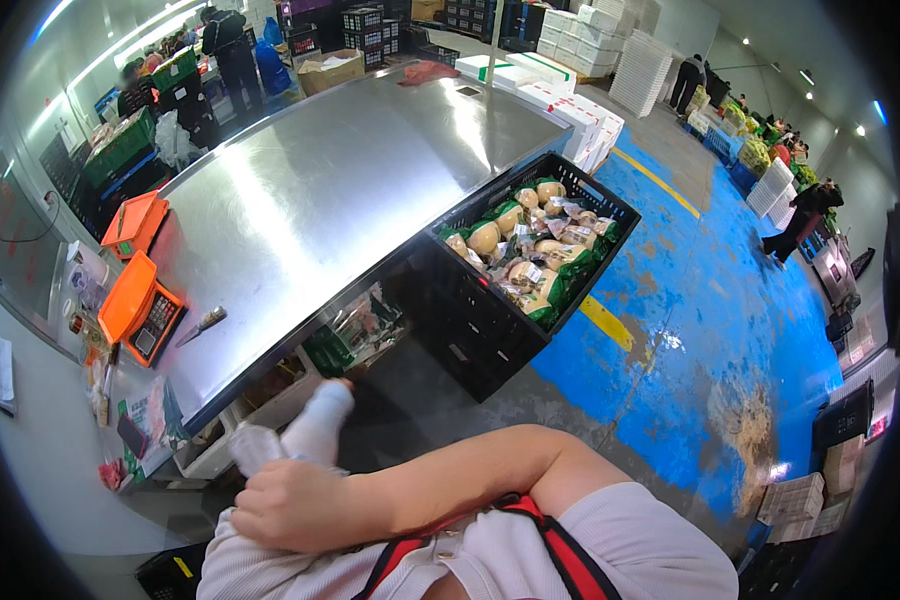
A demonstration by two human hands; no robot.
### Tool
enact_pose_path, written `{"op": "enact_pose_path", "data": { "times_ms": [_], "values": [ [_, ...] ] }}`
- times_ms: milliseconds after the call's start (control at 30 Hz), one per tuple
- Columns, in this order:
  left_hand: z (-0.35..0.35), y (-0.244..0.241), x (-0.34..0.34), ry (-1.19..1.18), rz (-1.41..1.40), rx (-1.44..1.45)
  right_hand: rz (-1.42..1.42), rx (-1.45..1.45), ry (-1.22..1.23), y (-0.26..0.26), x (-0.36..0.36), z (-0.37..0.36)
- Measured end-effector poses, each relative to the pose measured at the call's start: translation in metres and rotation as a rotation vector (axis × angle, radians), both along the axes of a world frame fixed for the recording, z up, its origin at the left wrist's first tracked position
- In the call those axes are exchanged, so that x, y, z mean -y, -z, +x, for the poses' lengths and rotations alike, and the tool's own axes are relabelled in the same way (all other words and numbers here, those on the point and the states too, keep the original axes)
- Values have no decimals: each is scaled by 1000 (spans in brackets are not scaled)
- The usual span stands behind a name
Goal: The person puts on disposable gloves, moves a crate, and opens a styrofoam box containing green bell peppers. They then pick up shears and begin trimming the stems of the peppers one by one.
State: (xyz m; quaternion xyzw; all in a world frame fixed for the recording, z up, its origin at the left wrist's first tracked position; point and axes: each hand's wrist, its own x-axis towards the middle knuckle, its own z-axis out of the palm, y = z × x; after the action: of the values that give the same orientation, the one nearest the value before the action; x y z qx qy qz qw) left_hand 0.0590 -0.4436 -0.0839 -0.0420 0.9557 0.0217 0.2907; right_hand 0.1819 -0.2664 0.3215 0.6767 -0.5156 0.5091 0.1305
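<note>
My right arm reaches across my body, and my right hand (281, 506) is closed on white, partly see-through material (255, 448) at my left forearm. My left hand (322, 420) points forward beneath the table's near edge, blurred and mostly wrapped in pale material; a little bare skin shows at its end. Its fingers cannot be made out. Ahead stands a steel table (292, 202). On its left part lie a knife (202, 326) and an orange-topped weighing scale (146, 319). A black crate (600, 274) at the table's right holds bagged, pale round produce (525, 274) with labels.
Another orange tray (133, 223) sits behind the scale. Below the table are a white foam box (221, 450) and packaging bags (356, 330). Black crates (472, 330) are stacked under the produce crate. White foam boxes (570, 112) stand beyond the table. People work in the background, one walking at right (802, 217).
</note>
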Motion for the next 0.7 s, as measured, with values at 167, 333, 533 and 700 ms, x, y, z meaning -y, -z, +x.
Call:
{"op": "enact_pose_path", "data": {
  "times_ms": [167,333,533,700],
  "values": [
    [-42,-69,162,-580,143,-319,645,290,5,45,-8,-18],
    [-106,-108,245,-1253,1119,-773,636,840,-585,48,-1,-21],
    [-124,-127,283,-1591,1369,-953,224,1030,-809,47,6,-11],
    [-122,-112,296,-1667,1497,-1064,399,1451,-857,43,-3,-21]
  ]
}}
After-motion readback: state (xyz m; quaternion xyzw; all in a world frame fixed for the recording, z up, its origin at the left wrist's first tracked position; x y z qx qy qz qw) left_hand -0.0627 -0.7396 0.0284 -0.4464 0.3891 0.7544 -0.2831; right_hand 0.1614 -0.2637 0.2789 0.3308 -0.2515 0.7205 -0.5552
